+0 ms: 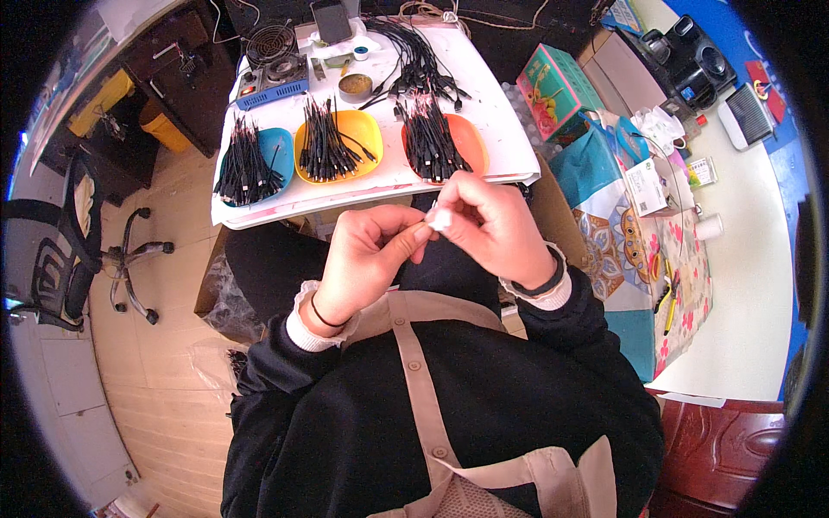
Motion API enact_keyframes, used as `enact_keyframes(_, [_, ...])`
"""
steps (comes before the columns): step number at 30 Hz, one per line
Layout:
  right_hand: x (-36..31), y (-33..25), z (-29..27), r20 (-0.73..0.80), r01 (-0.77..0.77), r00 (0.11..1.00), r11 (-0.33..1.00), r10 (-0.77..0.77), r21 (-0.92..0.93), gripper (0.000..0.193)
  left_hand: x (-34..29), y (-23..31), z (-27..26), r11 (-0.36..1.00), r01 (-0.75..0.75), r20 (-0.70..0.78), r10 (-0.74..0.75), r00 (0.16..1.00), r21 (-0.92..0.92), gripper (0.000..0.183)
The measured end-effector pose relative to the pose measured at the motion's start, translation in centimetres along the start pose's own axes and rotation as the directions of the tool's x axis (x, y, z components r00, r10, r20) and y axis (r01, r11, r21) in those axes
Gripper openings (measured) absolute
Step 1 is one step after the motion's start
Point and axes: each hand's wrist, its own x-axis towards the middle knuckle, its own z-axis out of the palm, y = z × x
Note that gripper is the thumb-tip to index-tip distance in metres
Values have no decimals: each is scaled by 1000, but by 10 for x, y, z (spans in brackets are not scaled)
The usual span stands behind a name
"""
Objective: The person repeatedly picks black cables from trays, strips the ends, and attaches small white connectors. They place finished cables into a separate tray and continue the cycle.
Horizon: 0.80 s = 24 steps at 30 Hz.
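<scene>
My left hand (367,259) and my right hand (492,224) meet in front of my chest, fingertips together on a small white piece (439,218). Both pinch it; what it is I cannot tell. Beyond the hands a white board (509,138) carries a blue tray (281,142), a yellow tray (363,128) and an orange tray (471,138). Each tray holds several short black cables. More black cables (414,56) lie loose at the back of the board.
A small round tin (355,85), a blue-edged device (276,82) and a fan (269,39) sit at the board's far end. A green box (557,91), a patterned bag (639,242) and a white table (751,259) are on my right. An office chair (95,250) stands left.
</scene>
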Motion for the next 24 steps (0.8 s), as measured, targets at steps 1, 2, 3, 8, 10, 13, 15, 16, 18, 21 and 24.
enact_keyframes(1, [-2, -2, 2, -33, -19, 999, 998, 17, -61, 22, -1, 1, 1, 1000, 6, -1, -6, 1000, -21, 11])
enact_keyframes(2, [-3, -3, 4, -44, 29, 999, 996, -33, -82, 21, -2, 1, 2, 999, 13, -2, -13, 1000, -41, 11])
enact_keyframes(3, [-5, -3, 7, -57, 45, 997, 994, -51, -97, 21, -4, 2, 3, 997, 16, -3, -16, 1000, -75, 12])
enact_keyframes(8, [-10, 1, -8, -341, 19, 940, 998, 3, 62, 16, -12, 8, -5, 979, 153, 27, -151, 988, -137, 14])
enact_keyframes(10, [-15, -1, -24, -340, -16, 938, 989, 66, 150, 15, -13, 11, -12, 947, 219, 57, -211, 976, -234, 15])
enact_keyframes(13, [-22, -9, -34, -37, 12, 999, 994, -16, -112, 19, -13, 12, -16, 923, 282, 186, -239, 953, -262, 14])
enact_keyframes(15, [-21, -12, -29, 36, 140, 990, 968, -135, -208, 30, -12, 13, -17, 903, 326, 232, -265, 936, -280, 14])
enact_keyframes(16, [-16, -12, -27, 39, 282, 959, 927, -281, -248, 31, -11, 13, -17, 901, 332, 247, -267, 932, -280, 14])
enact_keyframes(18, [-7, -12, -23, 88, 416, 909, 867, -408, -274, 35, -9, 13, -17, 903, 337, 269, -265, 926, -268, 13])
enact_keyframes(21, [1, -13, -21, 131, 537, 842, 790, -523, -295, 29, -7, 13, -18, 914, 336, 282, -268, 921, -229, 14])
enact_keyframes(24, [4, -13, -19, 130, 557, 826, 758, -549, -340, 23, -6, 13, -17, 935, 312, 256, -264, 930, -167, 13])
